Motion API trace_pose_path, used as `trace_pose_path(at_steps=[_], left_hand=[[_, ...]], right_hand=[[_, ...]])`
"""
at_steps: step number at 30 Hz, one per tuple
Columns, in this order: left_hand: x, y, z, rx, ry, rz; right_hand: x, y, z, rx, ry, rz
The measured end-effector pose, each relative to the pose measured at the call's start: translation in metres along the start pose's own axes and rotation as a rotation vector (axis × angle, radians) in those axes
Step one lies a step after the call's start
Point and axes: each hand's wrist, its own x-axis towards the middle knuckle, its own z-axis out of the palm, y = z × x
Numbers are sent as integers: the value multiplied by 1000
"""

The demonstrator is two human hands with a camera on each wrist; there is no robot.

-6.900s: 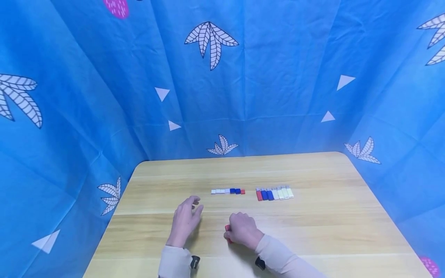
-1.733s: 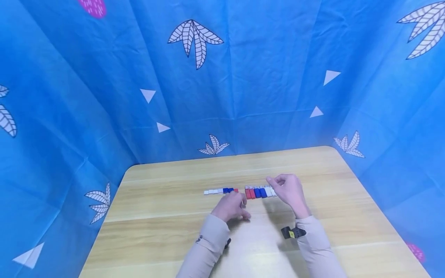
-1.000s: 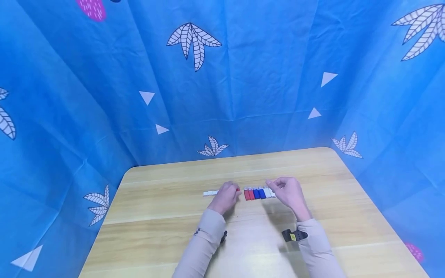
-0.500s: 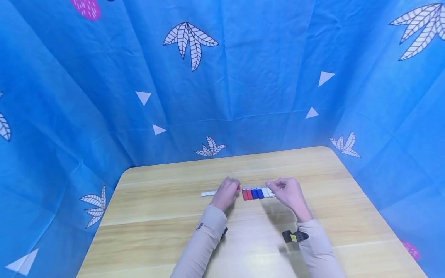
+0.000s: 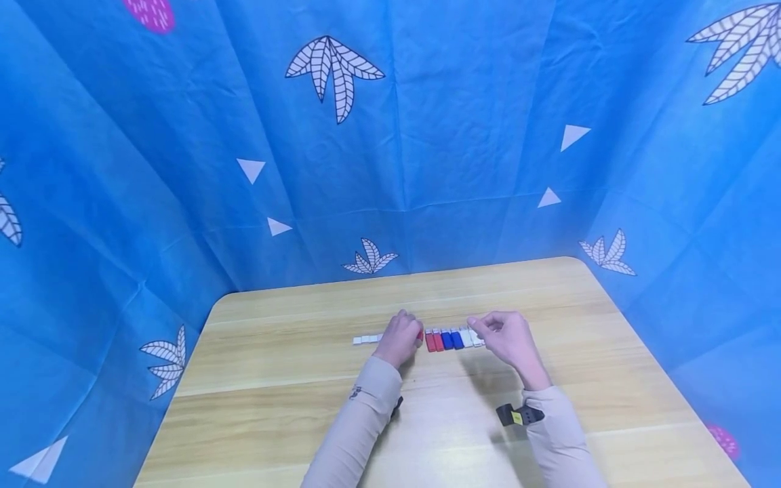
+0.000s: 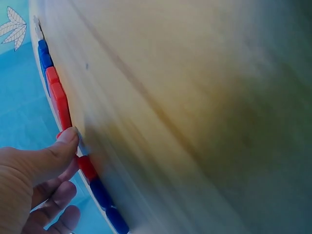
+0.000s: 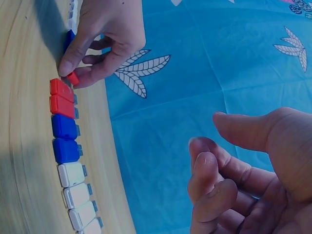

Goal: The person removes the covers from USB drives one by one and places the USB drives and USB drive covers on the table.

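Observation:
My left hand (image 5: 399,339) pinches a small red cap (image 7: 72,77) between thumb and fingers, low over the table between two rows. To its right lies a row of uncapped USB flash drives with metal plugs facing away: two red drives (image 7: 62,106), two blue drives (image 7: 64,126) and several white drives (image 7: 71,173). On its left runs a row of caps: a red cap (image 6: 87,167), blue caps (image 6: 101,194) and white caps (image 5: 366,339), partly hidden by the hand in the head view. My right hand (image 5: 506,339) hovers by the white drives, fingers loosely bent, holding nothing.
The wooden table (image 5: 293,420) has rounded far corners. A blue patterned cloth (image 5: 464,135) hangs behind it and along both sides. Black straps (image 5: 518,415) with small devices sit at the wrists.
Several seconds ago my right hand held a red drive near the front; two red drives now lie in the row. My left hand has moved right and forward to the red cap.

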Motion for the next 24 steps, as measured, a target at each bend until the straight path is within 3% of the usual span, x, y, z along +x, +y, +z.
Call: trace_pose_path(at_steps=[11, 16, 20, 24], left_hand=[[3, -1, 0, 19, -12, -7], [2, -1, -1, 9, 11, -28], [0, 1, -20, -12, 106, -83], [-6, 12, -65, 40, 269, -151]], right_hand=[[2, 0, -2, 17, -7, -29], [5, -1, -7, -3, 11, -49], [5, -11, -19, 6, 156, -121], [-3, -35, -36, 59, 399, -317]])
